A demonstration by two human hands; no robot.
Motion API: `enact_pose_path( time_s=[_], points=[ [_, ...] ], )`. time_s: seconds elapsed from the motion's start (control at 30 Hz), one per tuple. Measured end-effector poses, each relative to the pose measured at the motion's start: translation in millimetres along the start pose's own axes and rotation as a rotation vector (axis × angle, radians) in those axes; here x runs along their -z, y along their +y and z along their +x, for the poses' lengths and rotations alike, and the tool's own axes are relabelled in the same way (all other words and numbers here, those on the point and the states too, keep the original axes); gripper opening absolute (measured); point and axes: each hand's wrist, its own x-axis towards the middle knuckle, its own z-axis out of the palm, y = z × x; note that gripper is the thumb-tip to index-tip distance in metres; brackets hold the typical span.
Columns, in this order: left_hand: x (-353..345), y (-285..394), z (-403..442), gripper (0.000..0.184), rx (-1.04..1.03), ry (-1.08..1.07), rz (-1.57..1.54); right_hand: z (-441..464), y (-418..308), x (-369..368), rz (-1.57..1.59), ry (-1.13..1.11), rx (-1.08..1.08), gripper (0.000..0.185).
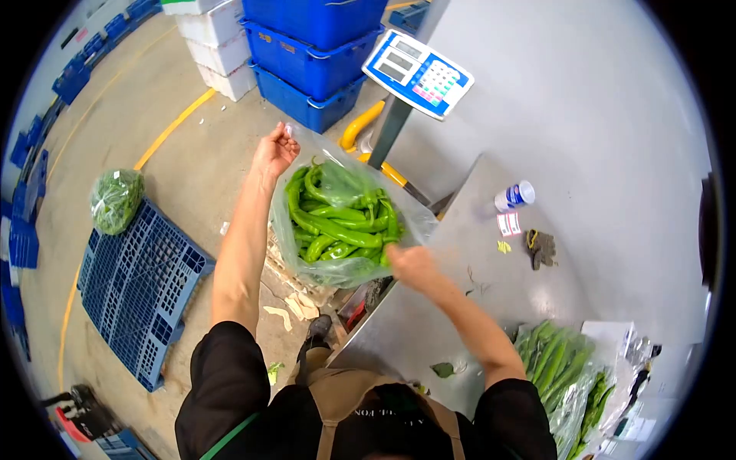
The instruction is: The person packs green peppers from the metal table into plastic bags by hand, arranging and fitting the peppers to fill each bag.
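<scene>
A clear plastic bag (356, 274) full of long green peppers (337, 217) is open in front of me. My left hand (277, 151) is closed, pinching the bag's upper left edge and holding it up. At the bag's right side, my right hand (412, 264) is slightly blurred, its fingers curled around the lower end of a green pepper (392, 222). Whether those fingers also hold the plastic, I cannot tell.
A scale display (419, 74) stands on a post beyond the bag. On the metal table (429, 330) are a cup (515, 196), a glove (541, 249) and bagged peppers (553, 356). A blue pallet (142, 291), bagged greens (116, 201) and stacked blue crates (307, 57) are on the floor.
</scene>
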Motion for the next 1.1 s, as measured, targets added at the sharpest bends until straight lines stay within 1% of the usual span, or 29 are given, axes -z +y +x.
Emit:
enact_pose_path(
  time_s=[0.03, 0.07, 0.1, 0.13, 0.17, 0.2, 0.23, 0.27, 0.3, 0.33, 0.4, 0.43, 0.47, 0.5, 0.53, 0.6, 0.67, 0.7, 0.77, 0.8, 0.83, 0.87, 0.9, 0.93, 0.97, 1.0, 1.03, 1.07, 1.1],
  points=[
    [8, -1, -1, 0.022, 0.047, -0.074, -0.037, 1, -19, 1, 0.042, -0.037, 0.091, 0.013],
    [23, -3, 5, 0.019, 0.079, -0.166, -0.1, 1, -29, 5, 0.078, 0.105, 0.203, 0.017],
    [43, -12, 26, 0.018, 0.116, -0.319, -0.081, -14, -33, 14, 0.074, 0.243, 0.244, 0.022],
    [44, -15, 20, 0.018, -0.017, -0.146, 0.187, -24, -33, 22, 0.084, 0.298, 0.162, 0.02],
    [45, -15, 11, 0.023, -0.062, -0.095, 0.213, -35, -32, 43, 0.064, 0.347, 0.084, 0.022],
    [74, -11, 27, 0.025, -0.086, -0.212, 0.23, -51, -32, 76, 0.037, 0.402, 0.002, 0.025],
    [68, -10, 16, 0.024, -0.074, -0.26, 0.228, -73, -34, 108, -0.04, 0.495, -0.113, 0.027],
    [91, -6, 36, 0.025, -0.009, -0.291, 0.204, -101, -37, 138, -0.125, 0.587, -0.214, 0.03],
    [98, -10, 41, 0.026, 0.001, -0.234, 0.199, -138, -41, 164, -0.217, 0.657, -0.373, 0.031],
    [87, -16, 20, 0.031, 0.099, -0.456, 0.069, -175, -45, 187, -0.299, 0.725, -0.504, 0.032],
    [49, -44, -32, 0.037, 0.069, -0.089, 0.045, -252, -52, 220, -0.396, 0.856, -0.752, 0.032],
    [41, -50, -45, 0.035, 0.181, -0.194, 0.059, -282, -69, 243, -0.427, 0.907, -0.883, 0.032],
    [32, -62, -64, 0.032, 0.264, -0.293, 0.081, -328, -78, 260, -0.395, 0.899, -1.011, 0.03],
    [20, -84, -71, 0.03, 0.301, -0.35, 0.102, -373, -71, 261, -0.509, 0.96, -1.088, 0.032],
    [6, -110, -81, 0.028, 0.337, -0.403, 0.119, -417, -72, 268, -0.476, 0.9, -1.254, 0.036],
    [-61, -169, -127, 0.027, 0.552, -0.672, 0.039, -495, -74, 274, -0.418, 0.627, -1.6, 0.044],
    [-140, -225, -192, 0.026, 0.58, -0.592, 0.244, -569, -68, 258, -0.357, 0.409, -1.682, 0.055],
    [-172, -251, -218, 0.027, 0.608, -0.684, 0.356, -597, -63, 251, -0.325, 0.303, -1.715, 0.061],
    [-240, -292, -286, 0.026, 0.533, -0.977, 0.552, -632, -55, 240, -0.133, 0.285, -1.756, 0.069],
    [-267, -312, -312, 0.021, 0.472, -1.11, 0.673, -644, -50, 237, -0.032, 0.278, -1.77, 0.072],
    [-298, -328, -347, 0.018, 0.39, -1.266, 0.756, -633, -57, 260, 0.087, 0.19, -1.807, 0.067],
    [-321, -345, -377, 0.017, 0.251, -1.407, 0.767, -620, -59, 272, 0.024, 0.016, -1.802, 0.065],
    [-342, -363, -400, 0.018, 0.164, -1.553, 0.814, -608, -58, 281, -0.039, -0.156, -1.788, 0.064],
    [-360, -382, -425, 0.018, -0.021, -1.658, 0.805, -600, -52, 283, -0.103, -0.325, -1.767, 0.062],
    [-377, -401, -448, 0.018, -0.208, -1.754, 0.79, -593, -46, 275, -0.213, -0.405, -1.646, 0.056],
    [-394, -426, -463, 0.019, -0.349, -1.848, 0.803, -591, -41, 269, -0.093, -0.4, -1.661, 0.068],
    [-403, -453, -473, 0.021, -0.486, -1.94, 0.816, -599, -42, 267, -0.033, -0.317, -1.659, 0.077],
    [-405, -479, -479, 0.021, -0.465, -2.014, 0.941, -607, -44, 266, 0.025, -0.229, -1.656, 0.087],
    [-405, -505, -483, 0.021, -0.442, -2.081, 1.067, -614, -52, 269, 0.063, -0.22, -1.662, 0.093]
  ],
)
